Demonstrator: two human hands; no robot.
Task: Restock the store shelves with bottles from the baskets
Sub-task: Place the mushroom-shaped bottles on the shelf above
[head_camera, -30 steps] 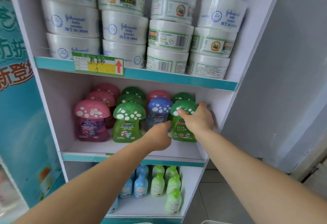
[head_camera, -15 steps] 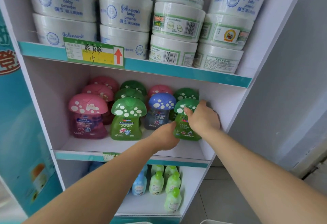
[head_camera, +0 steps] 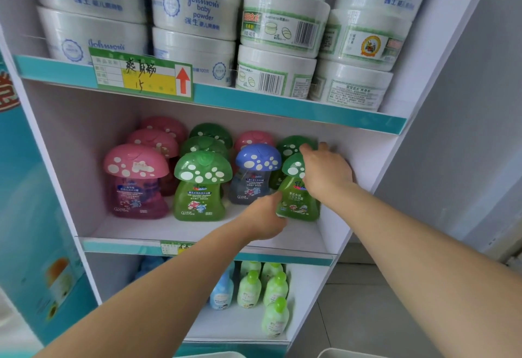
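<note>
The green bottle point(head_camera: 296, 202) stands at the right end of the middle shelf point(head_camera: 197, 233), front row, so this one is nearly placed; the right hand point(head_camera: 324, 176) curls round its spotted cap; the left hand point(head_camera: 265, 219) meets its lower corner, fingers hidden, grip untellable; white rims point(head_camera: 347, 353) far below that shelf, probably the baskets, are cut off, contents unseen.

four pink mushroom bottles point(head_camera: 135, 179), five green mushroom bottles point(head_camera: 201, 188), one blue mushroom bottle point(head_camera: 256, 171)
</note>
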